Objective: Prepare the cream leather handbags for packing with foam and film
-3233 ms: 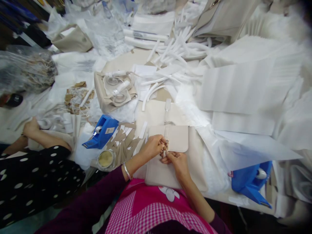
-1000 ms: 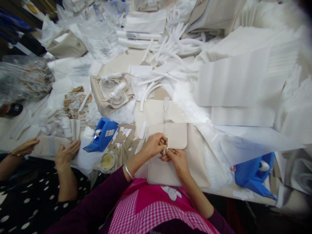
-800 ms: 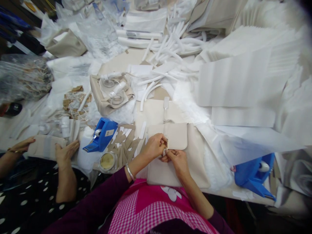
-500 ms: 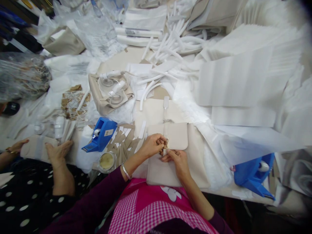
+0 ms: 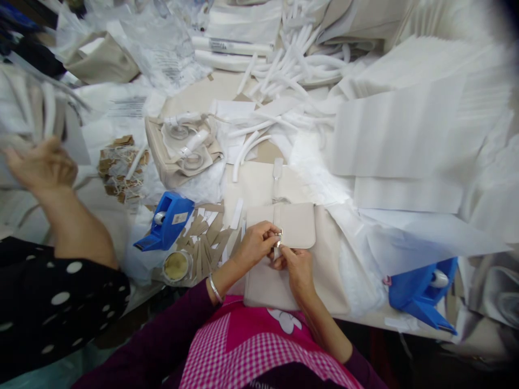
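Observation:
A beige handbag (image 5: 298,224) lies flat on the table in front of me, its flap on top. At the middle of the flap's lower edge is a small metal buckle (image 5: 279,236) on a narrow strap. My left hand (image 5: 259,240) pinches the buckle from the left, thumb and fingers closed. My right hand (image 5: 298,265) meets it from below right, with its fingertips closed on the strap's end just under the buckle. The fingers partly hide both small parts. A strap tip in clear wrap (image 5: 277,168) lies above the flap.
Blue tape dispensers stand left (image 5: 165,221) and right (image 5: 425,294). A round tin (image 5: 177,266) and card strips (image 5: 206,237) lie left. Another beige bag (image 5: 182,148), white foam tubes (image 5: 292,59) and white sheets (image 5: 397,129) cover the back. A co-worker's hand (image 5: 44,165) works at far left.
My hands stay at the buckle; the fingers have shifted slightly around it. The co-worker's arm has moved up and away, now at a bundle of pale strips at far left.

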`<state>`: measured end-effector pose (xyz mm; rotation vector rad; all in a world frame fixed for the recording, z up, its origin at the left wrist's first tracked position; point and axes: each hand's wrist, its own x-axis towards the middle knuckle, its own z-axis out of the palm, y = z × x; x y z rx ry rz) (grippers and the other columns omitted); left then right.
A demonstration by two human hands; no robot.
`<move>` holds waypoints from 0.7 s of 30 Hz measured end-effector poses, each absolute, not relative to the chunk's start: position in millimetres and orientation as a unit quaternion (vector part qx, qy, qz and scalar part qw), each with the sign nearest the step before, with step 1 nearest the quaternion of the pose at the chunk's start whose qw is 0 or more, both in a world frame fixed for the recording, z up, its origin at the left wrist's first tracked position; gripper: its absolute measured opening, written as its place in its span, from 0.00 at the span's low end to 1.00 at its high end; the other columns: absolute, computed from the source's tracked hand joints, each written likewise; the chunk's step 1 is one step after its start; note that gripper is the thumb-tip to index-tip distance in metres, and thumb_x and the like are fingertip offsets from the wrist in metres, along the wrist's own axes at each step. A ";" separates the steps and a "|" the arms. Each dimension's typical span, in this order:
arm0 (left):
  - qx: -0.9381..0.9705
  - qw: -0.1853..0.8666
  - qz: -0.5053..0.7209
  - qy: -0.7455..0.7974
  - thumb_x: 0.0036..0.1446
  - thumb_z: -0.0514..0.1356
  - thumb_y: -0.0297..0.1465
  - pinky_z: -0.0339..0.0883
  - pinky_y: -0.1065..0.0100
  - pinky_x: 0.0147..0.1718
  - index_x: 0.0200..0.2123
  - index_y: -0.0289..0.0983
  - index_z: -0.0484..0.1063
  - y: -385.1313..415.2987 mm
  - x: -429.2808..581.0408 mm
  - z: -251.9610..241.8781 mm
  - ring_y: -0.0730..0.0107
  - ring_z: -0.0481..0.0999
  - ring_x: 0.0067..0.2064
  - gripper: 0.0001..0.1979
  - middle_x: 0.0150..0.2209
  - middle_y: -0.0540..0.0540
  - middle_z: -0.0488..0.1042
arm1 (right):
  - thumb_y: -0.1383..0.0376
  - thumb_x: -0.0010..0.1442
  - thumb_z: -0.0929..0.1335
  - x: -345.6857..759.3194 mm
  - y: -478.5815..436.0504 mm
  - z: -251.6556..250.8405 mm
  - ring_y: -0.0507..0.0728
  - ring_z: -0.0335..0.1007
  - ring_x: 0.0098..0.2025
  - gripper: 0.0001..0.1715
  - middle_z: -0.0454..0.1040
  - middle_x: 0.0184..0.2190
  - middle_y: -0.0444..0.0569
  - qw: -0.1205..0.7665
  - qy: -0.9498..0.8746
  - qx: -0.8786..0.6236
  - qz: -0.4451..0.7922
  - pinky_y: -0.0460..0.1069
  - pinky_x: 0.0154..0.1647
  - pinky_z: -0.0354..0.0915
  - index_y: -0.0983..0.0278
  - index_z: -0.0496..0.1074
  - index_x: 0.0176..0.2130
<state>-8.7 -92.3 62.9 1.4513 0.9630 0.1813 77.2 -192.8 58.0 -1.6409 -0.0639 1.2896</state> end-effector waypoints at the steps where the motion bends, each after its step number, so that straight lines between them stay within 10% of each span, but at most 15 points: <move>1: 0.636 0.638 0.084 0.427 0.52 0.56 0.27 0.63 0.77 0.17 0.35 0.36 0.71 -92.9 -6.9 63.4 0.78 0.69 0.21 0.07 0.25 0.53 0.68 | 0.60 0.53 0.67 76.9 -193.1 58.2 0.51 0.67 0.15 0.17 0.72 0.14 0.48 0.500 -0.034 -0.681 0.534 0.44 0.20 0.65 0.68 0.75 0.21; 21: 0.818 0.366 0.085 0.435 0.57 0.51 0.24 0.61 0.68 0.35 0.30 0.39 0.62 -106.8 3.5 58.2 0.69 0.67 0.36 0.06 0.33 0.49 0.66 | 0.59 0.56 0.66 75.3 -201.4 46.1 0.55 0.71 0.18 0.22 0.73 0.14 0.49 0.500 -0.100 -0.670 0.540 0.47 0.26 0.68 0.66 0.73 0.17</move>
